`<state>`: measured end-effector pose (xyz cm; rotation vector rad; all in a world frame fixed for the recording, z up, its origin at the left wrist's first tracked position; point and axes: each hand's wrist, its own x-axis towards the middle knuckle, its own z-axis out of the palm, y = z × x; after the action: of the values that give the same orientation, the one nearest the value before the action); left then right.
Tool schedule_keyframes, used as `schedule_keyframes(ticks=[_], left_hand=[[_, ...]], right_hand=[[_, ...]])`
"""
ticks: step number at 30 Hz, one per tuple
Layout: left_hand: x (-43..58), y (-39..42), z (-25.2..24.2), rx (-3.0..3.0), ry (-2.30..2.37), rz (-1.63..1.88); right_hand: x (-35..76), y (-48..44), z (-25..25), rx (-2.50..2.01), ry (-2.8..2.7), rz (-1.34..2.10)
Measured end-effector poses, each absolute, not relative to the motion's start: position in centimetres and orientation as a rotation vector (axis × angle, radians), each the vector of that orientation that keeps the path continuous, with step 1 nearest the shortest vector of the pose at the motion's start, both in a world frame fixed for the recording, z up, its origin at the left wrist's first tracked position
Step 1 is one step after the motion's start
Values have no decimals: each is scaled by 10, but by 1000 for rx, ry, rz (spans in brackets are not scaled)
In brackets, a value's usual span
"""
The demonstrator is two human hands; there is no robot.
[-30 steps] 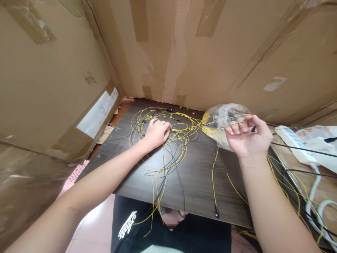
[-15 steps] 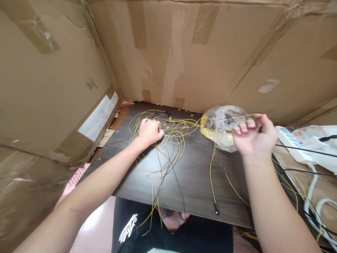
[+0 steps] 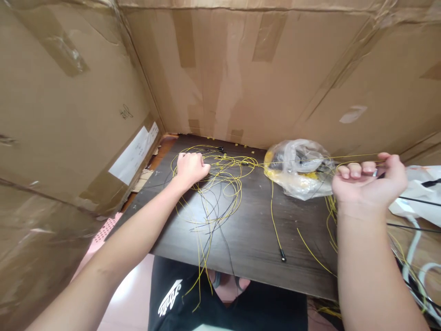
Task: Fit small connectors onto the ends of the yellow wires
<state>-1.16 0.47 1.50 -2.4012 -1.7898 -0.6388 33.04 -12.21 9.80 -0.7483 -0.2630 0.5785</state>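
Observation:
A loose tangle of thin yellow cable [image 3: 237,195] lies on the dark tabletop, with some ends hanging over the front edge. My left hand [image 3: 191,170] is closed like a fist at the left of the tangle; what its fingers grip is hidden. Out to the right and raised, my right hand [image 3: 370,179] has its palm turned up and its fingers curled round the yellow cable, which runs taut from the tangle. Something small and dark shows between thumb and fingers. One cable end with a black connector [image 3: 283,255] rests near the front edge.
A clear plastic bag [image 3: 299,170] with yellow and dark contents stands at the back. Cardboard walls [image 3: 213,92] enclose the table [image 3: 255,234] behind and at left. White and black cords [image 3: 415,243] and a white bag [image 3: 422,188] crowd the right side.
My right hand has moved further right, drawing the yellow cable along. The connector end has slid slightly back from the front edge. My left hand stays about where it was.

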Motion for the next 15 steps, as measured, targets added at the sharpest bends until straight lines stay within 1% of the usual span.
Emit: schedule_keyframes(ticks=[4,8,12,15], left_hand=[[-15,5,23,-2390,-1977,-799],[-15,7,23,-2503,-2122,-1185],[-5,1,17,-2695,-1851,-1483],[4,-12,16,-2664,-1591,-1482]], right_hand=[[335,-125,99,-786,-227,506],[331,-119,94,-824,-286,451],[303,-109,79,-866,-573,640],[274,-108,63,-1054,-1038,772]])
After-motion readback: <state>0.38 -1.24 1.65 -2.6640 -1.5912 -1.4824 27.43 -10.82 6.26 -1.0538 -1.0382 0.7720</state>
